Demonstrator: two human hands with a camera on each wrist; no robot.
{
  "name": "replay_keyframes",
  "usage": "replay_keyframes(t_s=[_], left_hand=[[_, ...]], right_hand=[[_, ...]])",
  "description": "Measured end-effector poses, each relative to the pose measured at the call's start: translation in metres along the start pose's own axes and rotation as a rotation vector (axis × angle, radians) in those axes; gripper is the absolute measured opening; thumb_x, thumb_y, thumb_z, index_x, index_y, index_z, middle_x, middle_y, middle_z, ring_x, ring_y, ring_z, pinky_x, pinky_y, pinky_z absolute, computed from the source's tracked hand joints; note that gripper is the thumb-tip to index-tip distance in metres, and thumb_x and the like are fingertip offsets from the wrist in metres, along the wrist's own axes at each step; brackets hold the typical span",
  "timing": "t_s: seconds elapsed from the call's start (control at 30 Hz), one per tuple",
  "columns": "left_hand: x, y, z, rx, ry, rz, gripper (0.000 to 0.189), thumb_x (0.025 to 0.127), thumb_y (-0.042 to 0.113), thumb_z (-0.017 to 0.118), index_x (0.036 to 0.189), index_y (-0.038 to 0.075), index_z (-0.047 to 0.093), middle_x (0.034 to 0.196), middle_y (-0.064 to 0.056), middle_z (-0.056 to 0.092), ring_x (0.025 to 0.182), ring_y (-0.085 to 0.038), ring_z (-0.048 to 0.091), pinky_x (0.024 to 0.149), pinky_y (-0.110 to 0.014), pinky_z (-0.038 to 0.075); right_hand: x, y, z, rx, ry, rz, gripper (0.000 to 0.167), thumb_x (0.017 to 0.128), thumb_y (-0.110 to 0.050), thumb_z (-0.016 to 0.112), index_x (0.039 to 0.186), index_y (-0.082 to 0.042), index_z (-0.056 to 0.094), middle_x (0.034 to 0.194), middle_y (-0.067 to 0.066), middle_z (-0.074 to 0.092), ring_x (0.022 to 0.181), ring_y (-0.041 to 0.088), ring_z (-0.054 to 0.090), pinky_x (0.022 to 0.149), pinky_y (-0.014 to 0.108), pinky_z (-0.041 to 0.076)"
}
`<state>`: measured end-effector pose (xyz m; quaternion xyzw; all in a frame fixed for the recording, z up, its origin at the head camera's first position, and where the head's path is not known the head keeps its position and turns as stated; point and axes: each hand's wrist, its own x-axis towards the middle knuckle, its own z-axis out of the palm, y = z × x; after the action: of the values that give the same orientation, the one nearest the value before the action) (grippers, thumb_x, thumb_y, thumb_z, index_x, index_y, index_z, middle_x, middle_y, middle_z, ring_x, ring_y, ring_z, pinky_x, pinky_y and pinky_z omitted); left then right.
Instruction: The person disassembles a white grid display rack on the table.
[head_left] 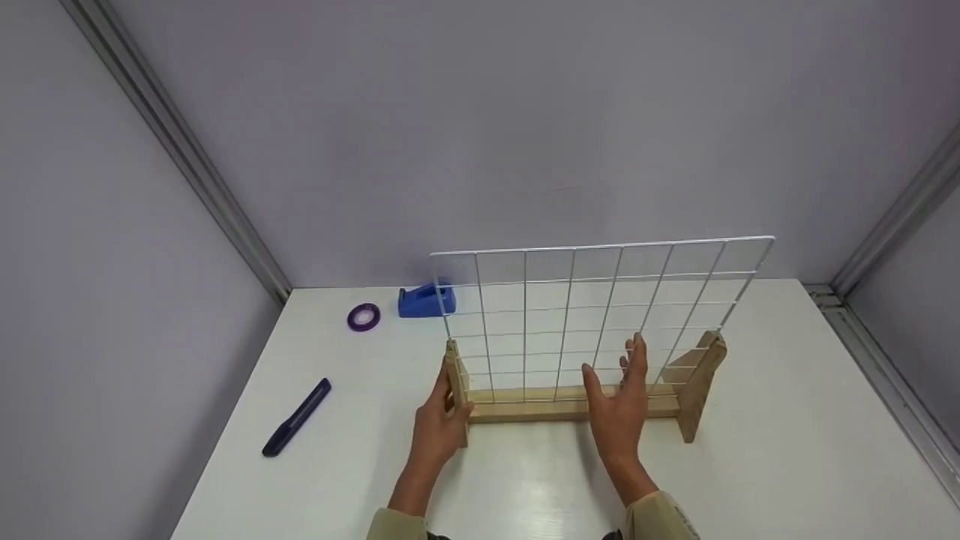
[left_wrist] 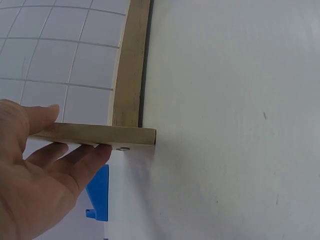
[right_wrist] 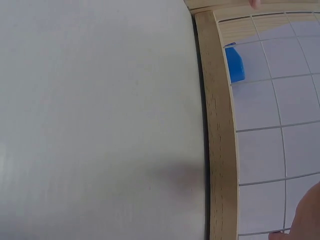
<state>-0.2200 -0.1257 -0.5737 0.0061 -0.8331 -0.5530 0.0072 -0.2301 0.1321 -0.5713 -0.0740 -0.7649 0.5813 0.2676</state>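
Observation:
A white wire grid (head_left: 600, 247) stands upright in a wooden stand (head_left: 540, 411) on the table, leaning away toward the back wall. My left hand (head_left: 439, 431) grips the stand's left side piece, with the thumb on its inner face and the fingers on its outer face, as the left wrist view shows at the side piece (left_wrist: 100, 133). In front of the grid's right half is my right hand (head_left: 621, 420), its fingers extended upward. In the right wrist view only part of this hand (right_wrist: 307, 215) shows beside the wires; whether it touches them I cannot tell.
Behind the grid's left edge sits a blue tape dispenser (head_left: 421, 303). A purple tape roll (head_left: 352, 318) lies left of it. Nearer the table's left edge is a dark blue, slim, pen-like tool (head_left: 298, 418). Pale walls (head_left: 495, 135) enclose the white table (head_left: 795, 420).

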Motion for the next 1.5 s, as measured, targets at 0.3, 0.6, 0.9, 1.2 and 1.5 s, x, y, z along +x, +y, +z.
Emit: replay_keyframes(t_s=[0.3, 0.6, 0.9, 1.2, 1.5], left_hand=[[0.000, -0.004, 0.002, -0.008, -0.001, -0.019, 0.077, 0.102, 0.016, 0.059, 0.164, 0.022, 0.014, 0.166, -0.016, 0.028, 0.143, -0.042, 0.045, 0.108, -0.051, 0.050], [-0.001, -0.005, -0.001, 0.014, 0.009, 0.005, 0.078, 0.101, 0.016, 0.062, 0.164, 0.025, 0.017, 0.161, -0.017, 0.038, 0.140, -0.039, 0.050, 0.107, -0.049, 0.051], [-0.001, -0.008, -0.005, 0.016, -0.016, 0.030, 0.078, 0.102, 0.019, 0.062, 0.164, 0.026, 0.015, 0.159, -0.020, 0.041, 0.141, -0.037, 0.049, 0.106, -0.049, 0.052], [0.001, -0.011, -0.005, 0.014, -0.021, 0.042, 0.078, 0.103, 0.021, 0.061, 0.164, 0.028, 0.014, 0.160, -0.018, 0.039, 0.142, -0.037, 0.047, 0.107, -0.048, 0.052], [0.001, -0.011, -0.005, 0.025, -0.014, 0.033, 0.079, 0.102, 0.021, 0.062, 0.164, 0.028, 0.014, 0.160, -0.019, 0.039, 0.142, -0.037, 0.048, 0.108, -0.051, 0.050]], right_hand=[[0.001, 0.001, 0.009, 0.022, 0.077, -0.009, 0.084, 0.096, -0.024, 0.071, 0.161, -0.036, 0.020, 0.165, 0.005, 0.035, 0.150, 0.033, 0.035, 0.118, 0.060, 0.034], [0.002, 0.000, 0.015, 0.037, 0.134, -0.014, 0.078, 0.097, -0.021, 0.071, 0.160, -0.033, 0.026, 0.160, 0.005, 0.041, 0.142, 0.035, 0.046, 0.115, 0.059, 0.038], [0.002, -0.006, 0.019, 0.073, 0.172, 0.006, 0.070, 0.096, -0.021, 0.072, 0.155, -0.026, 0.035, 0.157, 0.003, 0.044, 0.133, 0.029, 0.051, 0.112, 0.056, 0.041], [0.008, -0.021, 0.021, 0.155, 0.185, 0.105, 0.064, 0.096, -0.019, 0.070, 0.152, -0.022, 0.040, 0.152, 0.006, 0.047, 0.133, 0.027, 0.049, 0.110, 0.051, 0.041], [0.007, -0.024, 0.018, 0.150, 0.178, 0.130, 0.066, 0.096, -0.019, 0.072, 0.153, -0.025, 0.040, 0.151, 0.005, 0.050, 0.135, 0.026, 0.049, 0.114, 0.049, 0.039]])
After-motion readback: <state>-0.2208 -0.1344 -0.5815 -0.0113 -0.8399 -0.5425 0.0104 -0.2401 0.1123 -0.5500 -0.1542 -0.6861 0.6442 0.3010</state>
